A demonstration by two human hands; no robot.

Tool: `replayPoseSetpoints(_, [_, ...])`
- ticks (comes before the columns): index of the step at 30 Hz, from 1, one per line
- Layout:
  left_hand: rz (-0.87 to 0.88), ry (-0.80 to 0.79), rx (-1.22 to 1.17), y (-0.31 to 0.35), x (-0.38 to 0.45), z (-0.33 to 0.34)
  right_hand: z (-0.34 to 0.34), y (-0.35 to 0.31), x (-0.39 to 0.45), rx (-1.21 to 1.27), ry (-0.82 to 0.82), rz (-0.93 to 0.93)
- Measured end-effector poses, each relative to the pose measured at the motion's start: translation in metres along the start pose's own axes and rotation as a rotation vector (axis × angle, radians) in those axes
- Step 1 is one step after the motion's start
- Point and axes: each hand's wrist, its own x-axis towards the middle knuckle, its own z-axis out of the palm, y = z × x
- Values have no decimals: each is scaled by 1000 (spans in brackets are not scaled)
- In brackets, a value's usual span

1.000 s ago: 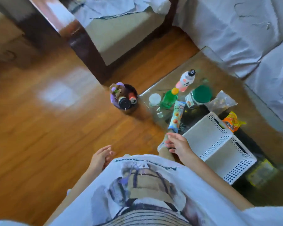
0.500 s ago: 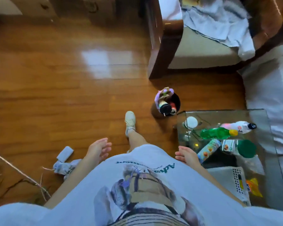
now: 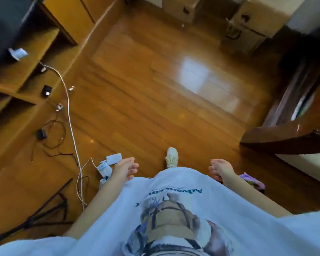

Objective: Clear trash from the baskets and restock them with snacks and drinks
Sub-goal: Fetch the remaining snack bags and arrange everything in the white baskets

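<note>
We wear a big, loose, light grey-white T-shirt (image 3: 183, 209) with short sleeves. It has dark blue-green letters and a large printed picture in tan, purple and black. Our arms are bare. One cream-white laced shoe (image 3: 171, 157) shows.

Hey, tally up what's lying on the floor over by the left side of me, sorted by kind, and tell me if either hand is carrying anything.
Black plug adapters: 2
White cable: 1
Thin black cord: 1
White card-like item: 1
Crumpled pale cloth: 1
Total: 6
Left hand and right hand: both empty, fingers loosely curled.
</note>
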Motion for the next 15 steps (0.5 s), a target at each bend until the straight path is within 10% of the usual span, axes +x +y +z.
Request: replayPoseSetpoints(15, [-281, 176, -542, 66, 62, -76, 123, -295, 10, -365, -272, -396])
